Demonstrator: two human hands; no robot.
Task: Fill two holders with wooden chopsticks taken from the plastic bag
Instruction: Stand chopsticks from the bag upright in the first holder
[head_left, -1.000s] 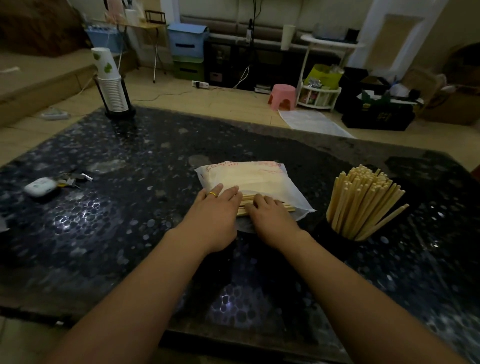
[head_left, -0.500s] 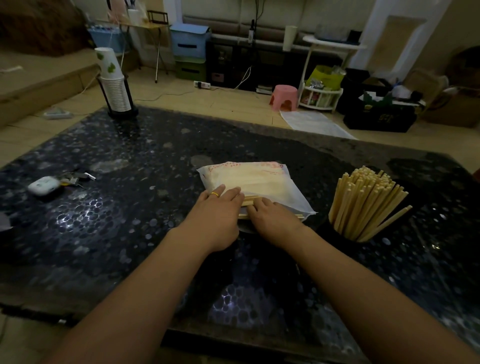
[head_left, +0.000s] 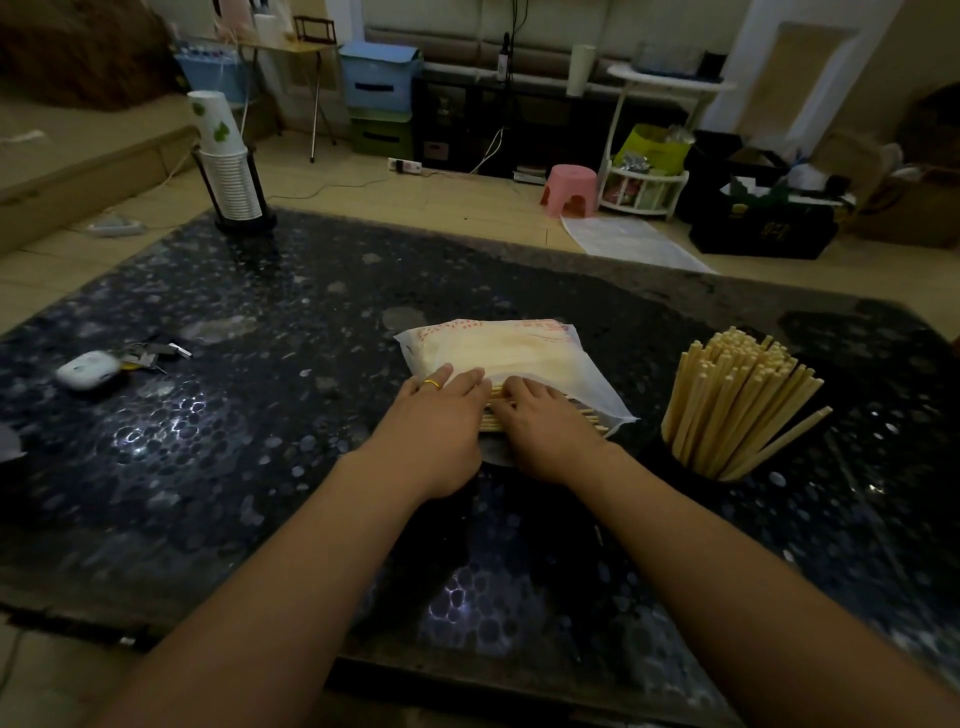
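On the dark table (head_left: 208, 467), both hands — left hand (head_left: 434, 415), right hand (head_left: 545, 421) — press flat-fingered on bagged chopsticks (head_left: 540, 410).

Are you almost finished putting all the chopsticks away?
Partly. One holder on the right already stands packed with chopsticks. Now the left hand and right hand rest on loose sticks at the plastic bag mouth. A second holder isn't in view, so it's left.
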